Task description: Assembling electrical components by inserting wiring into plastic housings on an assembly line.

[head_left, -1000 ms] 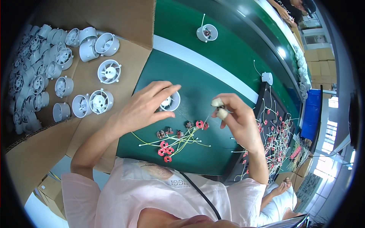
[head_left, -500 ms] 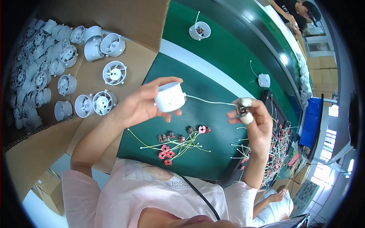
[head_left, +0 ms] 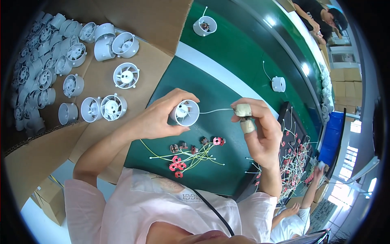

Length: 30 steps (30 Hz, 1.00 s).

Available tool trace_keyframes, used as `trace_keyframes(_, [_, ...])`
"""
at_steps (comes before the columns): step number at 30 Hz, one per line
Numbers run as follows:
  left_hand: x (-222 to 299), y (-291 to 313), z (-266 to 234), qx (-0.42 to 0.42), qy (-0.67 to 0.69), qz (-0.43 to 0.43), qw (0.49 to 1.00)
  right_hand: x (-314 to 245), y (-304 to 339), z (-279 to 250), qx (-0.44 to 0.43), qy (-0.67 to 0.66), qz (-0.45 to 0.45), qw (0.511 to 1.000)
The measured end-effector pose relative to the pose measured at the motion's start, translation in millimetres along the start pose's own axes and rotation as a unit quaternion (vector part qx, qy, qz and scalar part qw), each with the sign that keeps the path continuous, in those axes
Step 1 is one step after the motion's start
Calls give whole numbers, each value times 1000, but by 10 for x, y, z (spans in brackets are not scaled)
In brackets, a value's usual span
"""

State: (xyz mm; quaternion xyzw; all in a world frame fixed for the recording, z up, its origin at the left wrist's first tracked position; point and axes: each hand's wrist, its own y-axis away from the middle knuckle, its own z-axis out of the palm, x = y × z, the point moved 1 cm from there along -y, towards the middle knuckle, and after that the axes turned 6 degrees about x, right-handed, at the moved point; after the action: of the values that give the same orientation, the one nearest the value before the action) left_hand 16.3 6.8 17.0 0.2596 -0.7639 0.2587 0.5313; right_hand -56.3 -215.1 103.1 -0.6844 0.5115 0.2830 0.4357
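My left hand [head_left: 164,116] grips a white round fan housing [head_left: 187,113], its open face with inner vanes and hub turned toward me. A thin white cable [head_left: 215,110] runs from the housing's side across to my right hand [head_left: 260,132]. Thumb and forefinger there, both wrapped in pale tape, pinch a small dark motor stator [head_left: 245,118], mostly hidden between them. Below the hands, on the green mat, lies a loose bunch of stators [head_left: 177,162], some red and some copper-brown, with white and yellow-green wires.
At left, a cardboard box [head_left: 158,67] holds many white fan housings [head_left: 53,61]. A black tray [head_left: 286,114] of wired red stators stands at right. Two housings with stators [head_left: 205,26] sit on the green belt [head_left: 239,36] beyond. Other people work at far right and lower right.
My left hand has turned the housing so its open face now points toward me. My right hand has come closer to it with the stator. A co-worker's arm has reached up at lower right.
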Motion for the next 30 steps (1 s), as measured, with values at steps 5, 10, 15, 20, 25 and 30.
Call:
trace_keyframes(5, [-41,22,46,7,98,-65,993,60,-80,50,-29,65,0,997])
trace_keyframes(10, [-52,25,61,19,110,-59,992,43,-99,114,-31,112,-37,993])
trace_keyframes(15, [-11,25,54,33,61,-50,996,-95,-125,198,-37,124,-54,990])
trace_keyframes(20, [41,12,26,115,-178,114,971,25,-48,407,-71,38,48,996])
trace_keyframes(25, [67,45,107,136,-162,128,969,128,71,541,-24,147,-29,988])
trace_keyframes(30, [77,78,128,170,-174,121,962,89,12,611,51,218,-97,970])
